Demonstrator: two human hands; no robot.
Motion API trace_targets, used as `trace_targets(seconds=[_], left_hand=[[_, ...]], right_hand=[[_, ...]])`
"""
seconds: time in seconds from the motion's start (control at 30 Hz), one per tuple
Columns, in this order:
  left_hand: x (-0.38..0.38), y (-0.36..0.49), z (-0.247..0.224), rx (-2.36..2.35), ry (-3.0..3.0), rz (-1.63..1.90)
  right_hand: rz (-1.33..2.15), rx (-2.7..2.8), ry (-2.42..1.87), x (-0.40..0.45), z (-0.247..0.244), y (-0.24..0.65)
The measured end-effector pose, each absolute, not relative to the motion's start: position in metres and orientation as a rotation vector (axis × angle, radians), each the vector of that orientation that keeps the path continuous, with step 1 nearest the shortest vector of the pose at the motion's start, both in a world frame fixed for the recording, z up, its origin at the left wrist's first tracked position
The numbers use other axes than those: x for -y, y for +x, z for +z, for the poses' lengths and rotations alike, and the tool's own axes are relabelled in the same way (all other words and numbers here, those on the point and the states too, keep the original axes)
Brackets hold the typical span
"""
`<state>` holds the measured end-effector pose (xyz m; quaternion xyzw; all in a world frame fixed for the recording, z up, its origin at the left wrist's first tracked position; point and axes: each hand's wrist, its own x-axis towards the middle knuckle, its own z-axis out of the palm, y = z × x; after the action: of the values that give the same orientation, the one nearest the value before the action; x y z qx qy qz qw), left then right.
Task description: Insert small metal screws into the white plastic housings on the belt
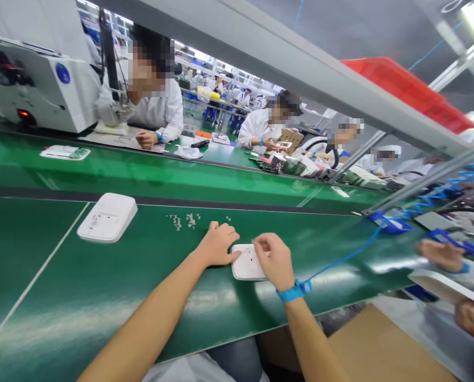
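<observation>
Holds the white plastic housing flat on the green workbench, directly in front of the body, with the left hand open, pressing just the thumb near its left edge and not closing around it. Reaches over its right side with the right hand, fingers curled; impossible to tell a pinch on a tiny part from an empty one. Could let the housing slide or swivel on the smooth surface under a sideways push, for want of a firmer hold. Could misplace anything small on its upper face, because of fingers blocking the view. Could sweep away the loose small pieces beyond the left hand, through a careless stretch of the fingers toward the nearest bits. Could also tug the right wrist off line by catching the blue cord attached to the wrist strap. Seems unlikely to disturb the second white housing, well apart to the left. Might, farther right, bump the co-worker's hand or the white panel below it, but only through a wide swing.
</observation>
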<state>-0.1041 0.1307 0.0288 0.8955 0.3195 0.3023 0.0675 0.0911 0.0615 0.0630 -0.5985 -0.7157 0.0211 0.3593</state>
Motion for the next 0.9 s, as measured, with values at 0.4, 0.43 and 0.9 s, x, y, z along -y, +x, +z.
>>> trace_targets(seconds=[0.4, 0.43, 0.9], left_hand=[[-0.137, -0.105, 0.026, -0.834, 2.553, 0.868], [-0.137, -0.105, 0.025, -0.827, 2.545, 0.872], [-0.139, -0.104, 0.024, -0.835, 2.531, 0.9]], right_hand=[[0.04, 2.384, -1.393, -0.077, 0.063, 0.102], [0.016, 2.387, -1.391, -0.077, 0.062, 0.1], [-0.133, 2.5, -1.292, -0.074, 0.057, 0.103]])
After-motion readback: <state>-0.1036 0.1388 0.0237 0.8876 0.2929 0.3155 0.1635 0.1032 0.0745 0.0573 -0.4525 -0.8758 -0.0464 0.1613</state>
